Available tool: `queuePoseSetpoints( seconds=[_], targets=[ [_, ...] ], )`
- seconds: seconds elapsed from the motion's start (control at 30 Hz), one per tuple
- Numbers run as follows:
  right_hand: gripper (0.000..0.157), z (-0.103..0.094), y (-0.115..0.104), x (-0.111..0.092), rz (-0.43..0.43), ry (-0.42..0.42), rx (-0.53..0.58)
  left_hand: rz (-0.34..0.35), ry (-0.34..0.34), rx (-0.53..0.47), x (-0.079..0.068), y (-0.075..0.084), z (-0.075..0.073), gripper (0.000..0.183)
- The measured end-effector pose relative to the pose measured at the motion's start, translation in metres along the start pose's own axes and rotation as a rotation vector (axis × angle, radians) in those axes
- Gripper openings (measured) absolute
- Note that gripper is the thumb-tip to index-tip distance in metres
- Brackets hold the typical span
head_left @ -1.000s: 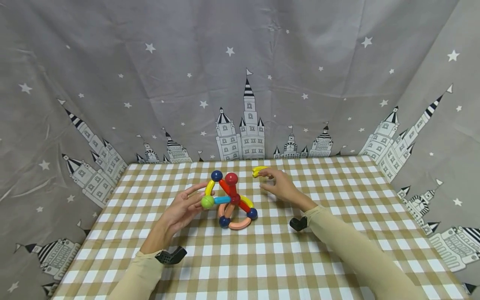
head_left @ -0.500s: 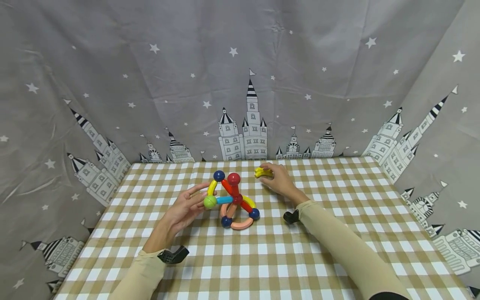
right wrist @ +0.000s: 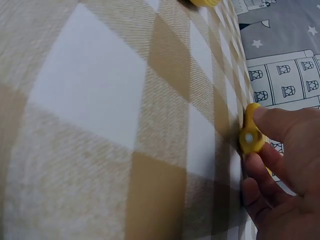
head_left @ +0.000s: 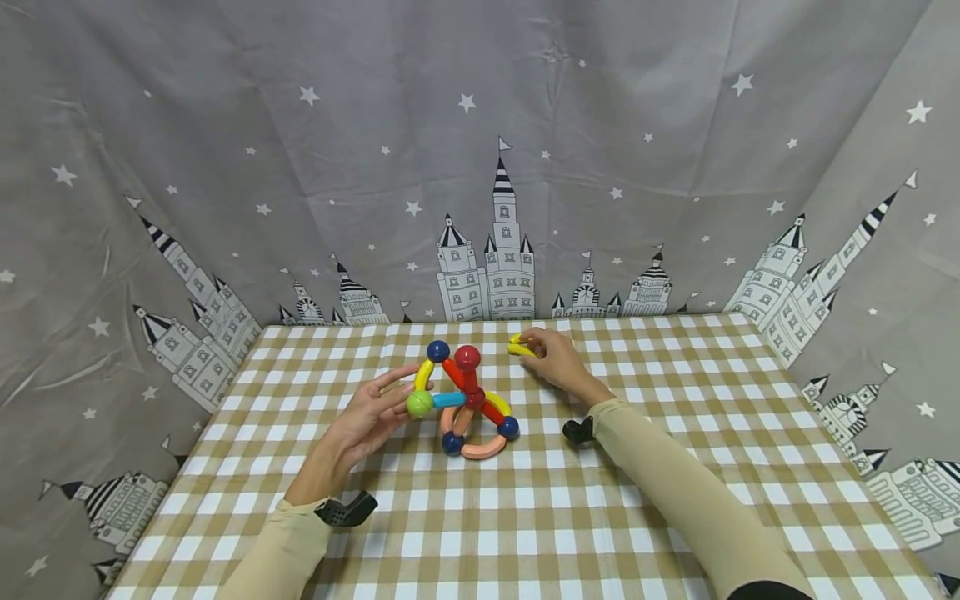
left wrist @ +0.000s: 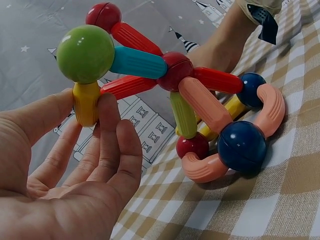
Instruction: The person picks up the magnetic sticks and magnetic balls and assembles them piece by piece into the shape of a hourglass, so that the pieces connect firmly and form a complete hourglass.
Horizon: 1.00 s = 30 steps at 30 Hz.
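Note:
A magnetic stick-and-ball figure [head_left: 474, 397] of coloured rods and balls stands on the checked cloth. My left hand [head_left: 367, 421] is at its left side, where thumb and a finger pinch the upright yellow curved rod [left wrist: 86, 104] under the green ball [left wrist: 86, 54]. Dark blue and red balls join red, blue and salmon rods across the rest of it. Behind and right of the figure, my right hand [head_left: 558, 360] pinches a yellow curved rod [right wrist: 251, 139] low at the cloth. A second yellow curved rod lies against it, partly hidden by the fingers.
The brown-and-white checked tablecloth [head_left: 480, 533] covers the table. Close behind its far edge hangs a grey curtain [head_left: 465, 167] printed with castles and stars, and it also runs along both sides. Black straps with small devices sit on both wrists.
My right hand has closed on the yellow rods, and their visible ends now stand slightly apart. My left hand and the figure hold their place; the head view has shifted a little.

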State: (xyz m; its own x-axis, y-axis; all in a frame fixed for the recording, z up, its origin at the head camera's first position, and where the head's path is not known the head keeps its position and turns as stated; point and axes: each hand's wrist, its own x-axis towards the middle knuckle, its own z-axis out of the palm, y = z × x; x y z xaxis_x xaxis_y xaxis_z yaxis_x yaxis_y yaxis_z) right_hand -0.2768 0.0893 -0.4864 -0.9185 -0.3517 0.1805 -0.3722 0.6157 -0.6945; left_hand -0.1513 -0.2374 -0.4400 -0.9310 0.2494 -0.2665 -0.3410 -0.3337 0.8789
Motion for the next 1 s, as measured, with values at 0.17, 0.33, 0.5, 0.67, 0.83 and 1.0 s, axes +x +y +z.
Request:
queuePoseSetpoints(
  seconds=[0.17, 0.33, 0.5, 0.67, 0.83, 1.0],
  targets=[
    [0.028, 0.0, -0.003, 0.001, 0.011, -0.018, -0.006, -0.001, 0.005, -0.001, 0.0, 0.0, 0.001, 0.051],
    [0.028, -0.003, -0.006, 0.002, 0.011, -0.09, -0.028, 0.008, -0.001, 0.005, 0.0, -0.001, 0.001, 0.053],
    [0.03, -0.005, -0.01, 0.002, -0.018, -0.178, -0.075, 0.015, 0.003, 0.006, 0.0, 0.0, 0.0, 0.054],
    [0.035, -0.008, -0.012, 0.002, -0.055, -0.231, -0.083, 0.032, -0.029, 0.01, 0.0, -0.001, 0.0, 0.051],
    [0.035, -0.011, -0.013, 0.003, -0.096, -0.259, -0.078, 0.035, -0.046, 0.003, 0.0, 0.0, 0.0, 0.05],
    [0.033, -0.012, -0.014, 0.003, -0.094, -0.273, -0.094, 0.027, -0.038, 0.009, 0.0, 0.0, 0.0, 0.051]
  ],
)
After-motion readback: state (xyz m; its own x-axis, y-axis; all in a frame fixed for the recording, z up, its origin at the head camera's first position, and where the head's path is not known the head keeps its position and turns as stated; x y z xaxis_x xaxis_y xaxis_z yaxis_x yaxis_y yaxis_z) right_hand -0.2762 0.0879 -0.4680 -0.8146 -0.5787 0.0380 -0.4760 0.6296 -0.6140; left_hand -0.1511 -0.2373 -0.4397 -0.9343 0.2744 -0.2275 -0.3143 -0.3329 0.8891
